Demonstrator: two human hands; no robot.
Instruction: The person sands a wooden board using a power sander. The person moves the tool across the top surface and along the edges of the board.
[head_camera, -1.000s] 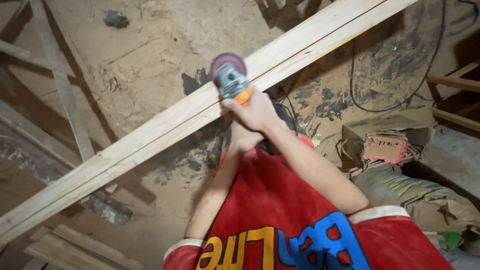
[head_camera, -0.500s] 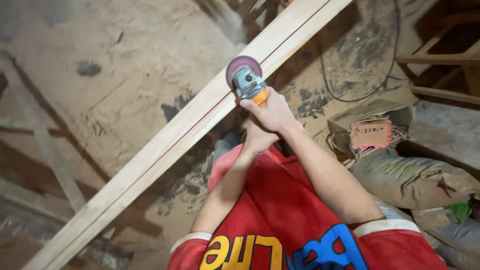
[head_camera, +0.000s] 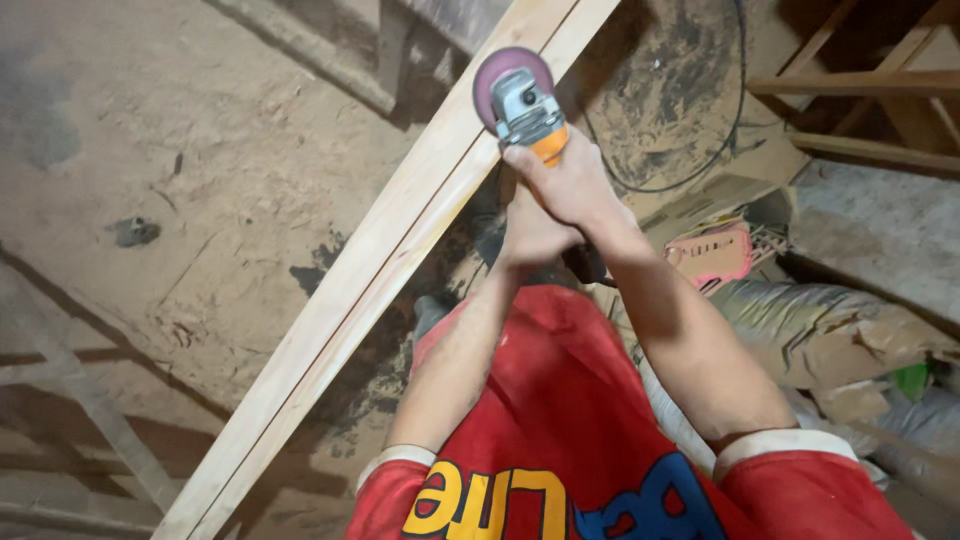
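Observation:
Two long pale wooden planks (head_camera: 380, 260) lie side by side, running from bottom left to top centre. An angle grinder (head_camera: 525, 105) with a grey head, orange body and reddish sanding disc rests its disc on the planks' upper part. My right hand (head_camera: 570, 180) grips the orange body just behind the head. My left hand (head_camera: 530, 235) holds the grinder's rear, below the right hand; that rear part is hidden by both hands.
Sawdust-covered ground (head_camera: 200, 150) lies left of the planks. A black cable (head_camera: 700, 165) loops at upper right. A cardboard box with a pink item (head_camera: 715, 255), grey sacks (head_camera: 830, 330) and wooden frame pieces (head_camera: 850, 85) crowd the right side. Timber lies at lower left.
The grinder and both hands have moved up along the planks toward their far end. The view has swung, so the planks now look steeper.

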